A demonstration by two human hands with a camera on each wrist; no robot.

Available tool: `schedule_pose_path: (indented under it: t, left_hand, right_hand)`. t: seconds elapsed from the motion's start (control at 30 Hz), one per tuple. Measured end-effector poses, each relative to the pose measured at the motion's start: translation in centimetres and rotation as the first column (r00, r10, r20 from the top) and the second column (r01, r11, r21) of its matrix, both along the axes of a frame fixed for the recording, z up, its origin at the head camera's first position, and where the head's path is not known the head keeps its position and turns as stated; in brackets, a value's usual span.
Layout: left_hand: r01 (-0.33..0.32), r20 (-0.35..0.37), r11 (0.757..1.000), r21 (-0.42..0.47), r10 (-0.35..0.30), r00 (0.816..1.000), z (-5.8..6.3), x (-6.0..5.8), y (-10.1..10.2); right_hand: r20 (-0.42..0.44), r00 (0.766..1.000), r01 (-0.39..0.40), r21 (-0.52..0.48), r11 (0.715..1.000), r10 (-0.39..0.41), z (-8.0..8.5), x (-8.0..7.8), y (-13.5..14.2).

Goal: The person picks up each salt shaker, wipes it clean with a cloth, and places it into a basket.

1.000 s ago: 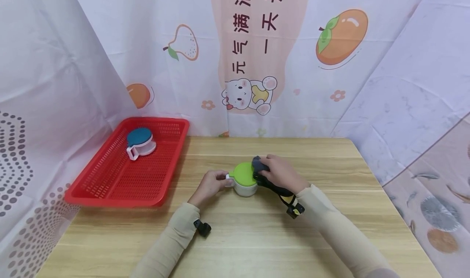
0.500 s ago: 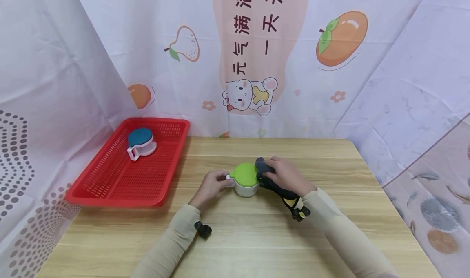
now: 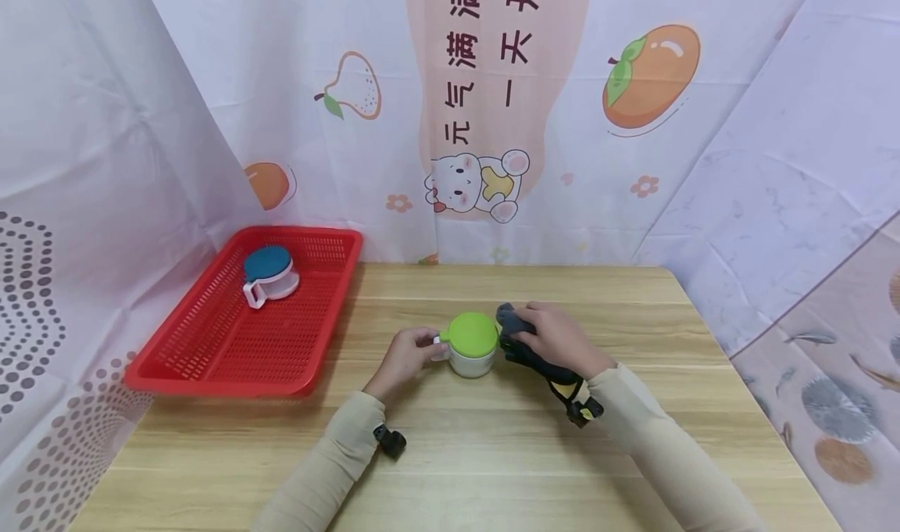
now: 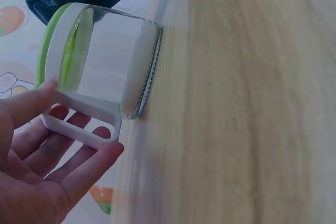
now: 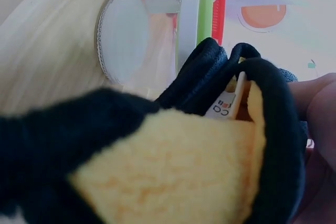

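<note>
A clear seasoning jar (image 4: 110, 51) with a green lid (image 3: 472, 334) and a white handle (image 4: 79, 132) stands upright on the wooden table. At its left side my left hand (image 3: 411, 355) holds the handle, thumb near the lid and fingers behind the loop. My right hand (image 3: 557, 335) grips a bunched dark cloth (image 3: 516, 325) just right of the jar. The right wrist view shows the cloth's yellow inner side (image 5: 173, 161) and a white tag (image 5: 223, 106), close in front of the jar.
A red plastic basket (image 3: 246, 387) sits to the left on the table (image 3: 450, 454). Inside it lies a similar jar with a blue lid (image 3: 268, 262). A printed curtain (image 3: 394, 149) rises along the table's back edge.
My right hand has drawn the cloth to the right, off the lid's right edge, baring more of the lid. The jar and my left hand have stayed in place.
</note>
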State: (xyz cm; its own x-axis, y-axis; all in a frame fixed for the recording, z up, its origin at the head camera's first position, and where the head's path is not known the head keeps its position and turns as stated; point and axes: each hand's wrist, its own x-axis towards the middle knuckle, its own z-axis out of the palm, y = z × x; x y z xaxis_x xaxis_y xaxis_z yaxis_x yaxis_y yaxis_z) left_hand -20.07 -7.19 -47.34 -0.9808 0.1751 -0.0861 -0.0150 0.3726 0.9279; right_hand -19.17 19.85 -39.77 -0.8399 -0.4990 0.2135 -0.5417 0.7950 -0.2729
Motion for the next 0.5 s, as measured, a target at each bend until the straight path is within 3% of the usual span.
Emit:
schedule_pose_path:
  t: [0.33, 0.5]
  left_hand:
    - [-0.031, -0.036, 0.997, -0.071, 0.029, 0.999, 0.4, 0.0, 0.4]
    - [-0.047, -0.034, 0.997, -0.060, 0.045, 0.998, 0.6, 0.3, 0.5]
  right_hand:
    - [0.011, 1.000, 0.001, -0.011, 1.000, 0.000, 0.0, 0.3, 0.9]
    - [0.012, 1.000, 0.007, -0.010, 1.000, -0.006, -0.3, 0.4, 1.3]
